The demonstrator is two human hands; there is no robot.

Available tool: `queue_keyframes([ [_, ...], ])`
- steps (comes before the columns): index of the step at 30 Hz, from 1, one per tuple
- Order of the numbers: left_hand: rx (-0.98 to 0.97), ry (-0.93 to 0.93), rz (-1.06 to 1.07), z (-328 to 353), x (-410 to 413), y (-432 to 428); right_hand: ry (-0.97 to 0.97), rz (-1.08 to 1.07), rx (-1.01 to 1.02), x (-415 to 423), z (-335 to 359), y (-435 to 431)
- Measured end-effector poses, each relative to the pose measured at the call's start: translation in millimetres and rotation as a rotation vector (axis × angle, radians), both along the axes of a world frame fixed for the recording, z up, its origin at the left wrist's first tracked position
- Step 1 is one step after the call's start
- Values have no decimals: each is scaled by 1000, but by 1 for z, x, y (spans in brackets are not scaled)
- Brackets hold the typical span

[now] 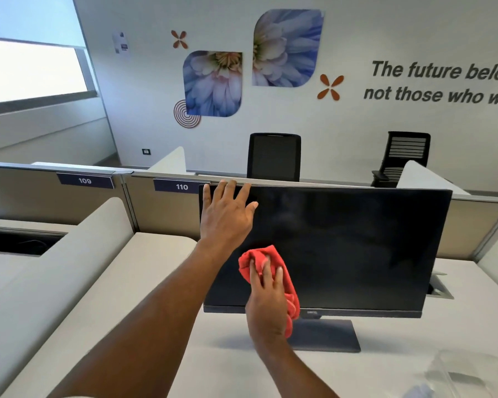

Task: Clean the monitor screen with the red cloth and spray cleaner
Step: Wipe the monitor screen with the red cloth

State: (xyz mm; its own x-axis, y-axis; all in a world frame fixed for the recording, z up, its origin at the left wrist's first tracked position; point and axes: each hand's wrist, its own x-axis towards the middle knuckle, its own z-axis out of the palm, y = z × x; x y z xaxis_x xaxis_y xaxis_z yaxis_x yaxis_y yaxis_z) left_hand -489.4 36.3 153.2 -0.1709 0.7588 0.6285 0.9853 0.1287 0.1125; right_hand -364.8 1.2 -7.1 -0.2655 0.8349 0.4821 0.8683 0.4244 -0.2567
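Note:
A black monitor (pixel 348 245) stands on its flat base (pixel 325 336) on the white desk, its dark screen off. My left hand (pixel 226 214) lies flat over the monitor's top left corner, fingers spread and hooked over the top edge. My right hand (pixel 266 297) presses a bunched red cloth (pixel 270 258) against the lower left part of the screen. A clear, blurred container (pixel 466 374) shows at the bottom right corner; I cannot tell whether it is the spray cleaner.
The white desk (pixel 144 282) has a padded side divider (pixel 78 248) on the left and a partition (pixel 167 202) labelled 109 and 110 behind the monitor. Two black office chairs (pixel 273 156) stand beyond it. A cable hatch (pixel 440 288) sits to the right of the monitor.

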Motion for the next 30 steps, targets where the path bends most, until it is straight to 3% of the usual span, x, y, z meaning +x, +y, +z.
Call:
queue_keyframes([
  [4, 9, 4, -14, 2, 0, 1, 11, -220, 24, 52, -3, 33],
  [9, 12, -23, -20, 1, 3, 5, 383, -463, -26, 125, 3, 75],
  [12, 13, -31, -4, 0, 2, 6, 455, -460, 20, 122, 10, 84],
  [16, 15, -26, 10, -1, 2, 5, 290, -336, 70, 63, 19, 58],
  [23, 1, -38, 10, -1, 2, 5, -10, 84, 124, -22, 5, 0],
  [30, 35, -100, -74, -6, -11, -2, -21, -41, 143, 21, 7, 33],
])
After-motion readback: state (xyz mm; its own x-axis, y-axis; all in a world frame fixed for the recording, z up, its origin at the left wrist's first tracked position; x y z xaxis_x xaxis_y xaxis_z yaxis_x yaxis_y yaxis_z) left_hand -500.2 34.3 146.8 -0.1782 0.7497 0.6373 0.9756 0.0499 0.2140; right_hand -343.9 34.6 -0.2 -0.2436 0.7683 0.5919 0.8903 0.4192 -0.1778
